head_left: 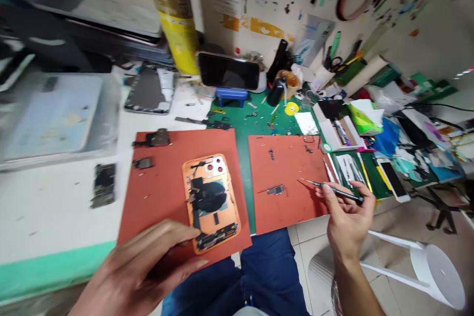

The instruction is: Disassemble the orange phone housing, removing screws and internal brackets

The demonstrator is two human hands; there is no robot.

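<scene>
The left hand (144, 259) reaches up from the bottom, fingers bent, thumb apart, fingertips by the low corner of the orange phone shell (225, 212) on the left red mat (159, 192). The right hand (348, 222) pinches a thin black tool (342, 192), pointing left.

White-and-green workbench (74, 222), two red mats (159, 197), dark phone part (104, 185)

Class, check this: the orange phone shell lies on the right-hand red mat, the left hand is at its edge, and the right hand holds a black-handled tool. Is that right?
Not quite: the head view shows the orange phone shell on the left-hand red mat. The left hand is at its edge, and the right hand holds a black-handled tool.
</scene>
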